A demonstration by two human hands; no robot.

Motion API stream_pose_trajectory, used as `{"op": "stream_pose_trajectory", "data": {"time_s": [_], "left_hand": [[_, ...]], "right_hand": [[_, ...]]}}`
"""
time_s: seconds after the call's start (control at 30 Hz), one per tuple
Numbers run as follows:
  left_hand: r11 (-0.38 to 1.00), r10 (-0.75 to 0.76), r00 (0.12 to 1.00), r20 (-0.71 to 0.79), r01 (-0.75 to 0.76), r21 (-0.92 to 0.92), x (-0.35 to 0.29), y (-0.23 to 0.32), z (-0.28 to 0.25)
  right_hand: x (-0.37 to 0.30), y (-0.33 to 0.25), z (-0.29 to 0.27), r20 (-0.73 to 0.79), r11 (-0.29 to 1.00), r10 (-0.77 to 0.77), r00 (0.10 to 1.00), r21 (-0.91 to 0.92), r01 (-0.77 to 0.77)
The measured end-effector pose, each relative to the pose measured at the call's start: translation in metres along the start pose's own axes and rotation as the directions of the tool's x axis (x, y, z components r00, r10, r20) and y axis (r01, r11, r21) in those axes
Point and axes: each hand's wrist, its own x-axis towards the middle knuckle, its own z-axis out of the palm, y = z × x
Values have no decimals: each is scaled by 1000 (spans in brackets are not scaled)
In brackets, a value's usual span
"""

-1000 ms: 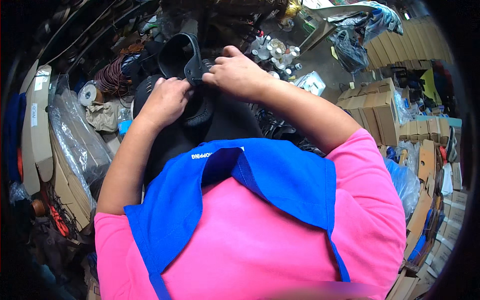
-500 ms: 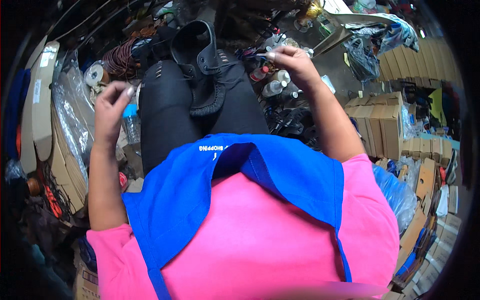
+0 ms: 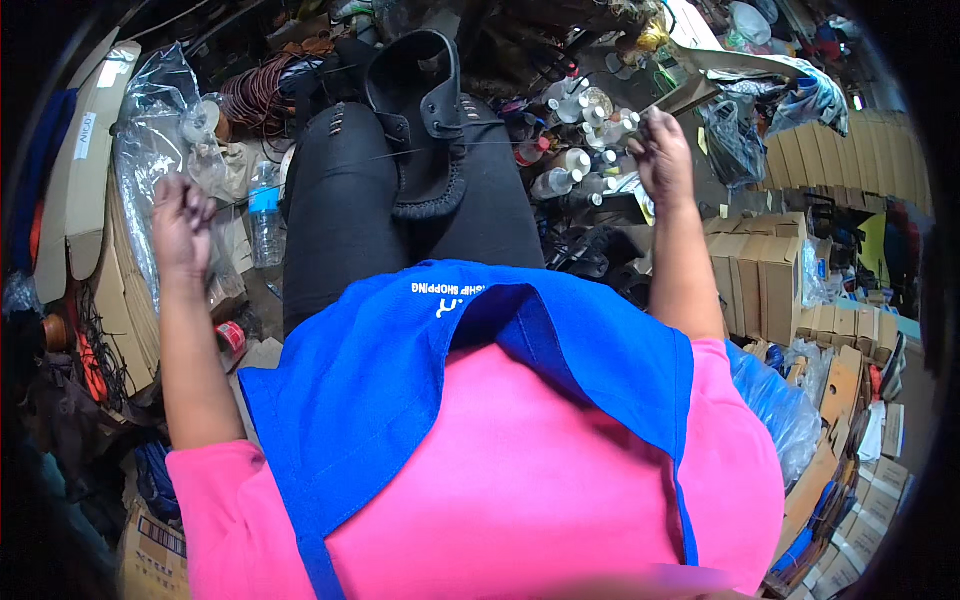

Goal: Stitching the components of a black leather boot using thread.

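A black shoe with stitching along its edge and eyelets in its raised upper part rests between my black-trousered thighs. A thin dark thread runs across the shoe, stretched out towards both sides. On the left, my left hand is a fist, closed on one end of the thread beside a clear plastic sheet. Out to the right and higher up, my right hand is also closed, with the thread leading towards it. Anything else inside its fingers is hidden.
Several plastic bottles stand beyond my right knee. A blue-labelled water bottle is by my left thigh. Cardboard boxes are stacked to the right, cardboard sheets to the left. A coil of brown cord lies further off.
Both hands have moved outwards, away from the shoe, and their fingers have closed into fists. The thread now looks drawn out straight across the shoe.
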Motion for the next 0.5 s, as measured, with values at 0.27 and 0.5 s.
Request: {"op": "stream_pose_trajectory", "data": {"time_s": [0.27,0.5], "left_hand": [[621,-35,783,621,-470,627,-15,-28,136],[669,-109,705,700,-469,576,1,-65,195]], "right_hand": [[-19,7,141,505,689,168,847,-675,265],[1,27,157,645,548,113,756,-675,495]]}}
